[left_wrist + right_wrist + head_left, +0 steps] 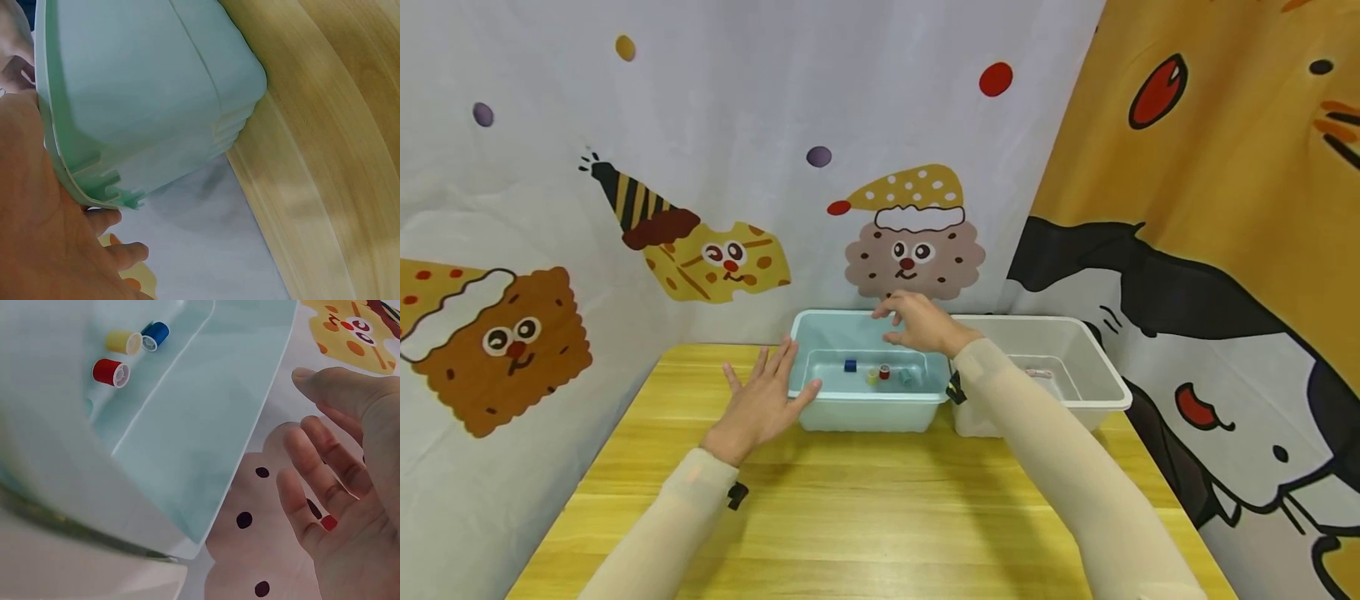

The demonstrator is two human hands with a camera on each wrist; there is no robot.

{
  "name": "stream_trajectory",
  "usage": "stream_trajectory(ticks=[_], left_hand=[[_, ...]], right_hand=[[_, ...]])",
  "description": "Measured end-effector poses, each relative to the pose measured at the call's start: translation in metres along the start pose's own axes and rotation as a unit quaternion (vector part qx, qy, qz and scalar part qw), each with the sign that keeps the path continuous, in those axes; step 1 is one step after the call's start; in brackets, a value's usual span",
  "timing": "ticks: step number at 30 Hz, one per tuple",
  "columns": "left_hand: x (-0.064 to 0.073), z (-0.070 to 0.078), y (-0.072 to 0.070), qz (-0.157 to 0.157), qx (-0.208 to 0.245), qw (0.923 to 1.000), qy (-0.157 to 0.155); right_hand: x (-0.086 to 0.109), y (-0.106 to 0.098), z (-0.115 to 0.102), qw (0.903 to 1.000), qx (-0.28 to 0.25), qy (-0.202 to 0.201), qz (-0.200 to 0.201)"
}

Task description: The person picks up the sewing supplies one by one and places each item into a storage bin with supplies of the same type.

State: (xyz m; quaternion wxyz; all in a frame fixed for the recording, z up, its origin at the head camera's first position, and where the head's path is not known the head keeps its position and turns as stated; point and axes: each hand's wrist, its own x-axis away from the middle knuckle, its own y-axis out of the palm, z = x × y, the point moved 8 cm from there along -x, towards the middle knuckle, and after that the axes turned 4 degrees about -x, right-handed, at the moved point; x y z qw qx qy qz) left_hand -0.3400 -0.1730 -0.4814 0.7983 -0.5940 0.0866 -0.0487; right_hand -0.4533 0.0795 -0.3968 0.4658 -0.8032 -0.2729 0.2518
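A light blue bin (pixel 865 414) stands at the back of the table. On its floor lie small spools of thread: a blue spool (pixel 155 335), a yellow spool (pixel 123 342) and a red spool (pixel 111 373). Beside them sits a teal piece (pixel 906 377), too small to make out well. My left hand (pixel 760 411) is at the bin's left rim, fingers spread. Above the bin's far side is my right hand (pixel 921 323), loosely bent, with nothing in its grasp in the right wrist view.
Against the blue bin's right side stands a white bin (pixel 1093 404), with a small pale item (pixel 1039 373) inside, partly behind my right forearm. Both rest on a wooden table (pixel 880 508). A printed curtain (pixel 737 100) hangs behind.
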Motion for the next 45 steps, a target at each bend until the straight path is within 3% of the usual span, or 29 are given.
stream_trajectory(ticks=[19, 31, 45], left_hand=[[0.0, -0.013, -0.003, -0.002, -0.007, 1.0, 0.001], [0.0, -0.012, -0.004, 0.0, 0.008, 0.9999, 0.007], [0.003, -0.013, -0.007, 0.002, 0.013, 0.9998, 0.018]], right_hand=[[0.028, -0.006, -0.009, 0.9988, 0.012, -0.02, 0.043], [0.071, -0.005, -0.008, 0.9973, 0.0, 0.005, 0.074], [0.128, 0.003, -0.008, 0.9861, 0.003, -0.033, 0.163]])
